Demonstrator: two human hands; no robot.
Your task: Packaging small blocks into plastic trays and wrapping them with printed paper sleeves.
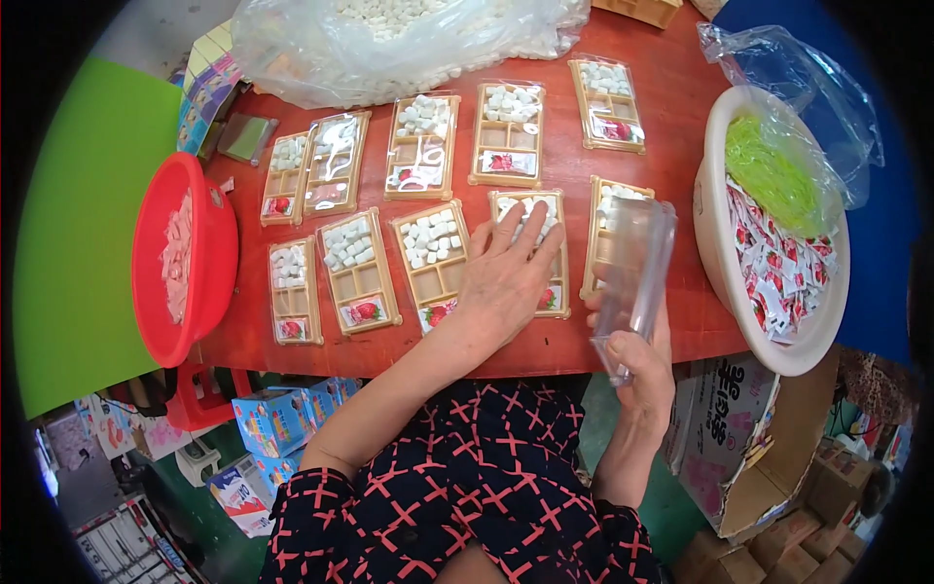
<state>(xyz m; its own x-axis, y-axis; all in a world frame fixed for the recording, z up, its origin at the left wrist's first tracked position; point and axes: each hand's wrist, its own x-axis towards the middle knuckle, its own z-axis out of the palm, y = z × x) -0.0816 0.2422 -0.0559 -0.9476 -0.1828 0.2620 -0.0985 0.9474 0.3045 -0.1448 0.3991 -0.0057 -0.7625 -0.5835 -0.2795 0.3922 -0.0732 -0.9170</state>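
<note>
My left hand lies with spread fingers over a tan compartment tray, touching the white marshmallow-like pieces in its upper part. My right hand grips a stack of transparent plastic lids, held upright over the front right of the table. Partly behind the lids is another tan tray with white pieces. Left of my hand, a tray holds white pieces and a strawberry-printed sachet, partly hidden by my wrist. More such trays stand in the front row; those in the back row look shiny, as if lidded.
A big plastic bag of white pieces lies at the back of the red table. At left stands a red basin with small pink packets. At right, a cream basin holds strawberry sachets and a bag of green strips. An open carton sits below.
</note>
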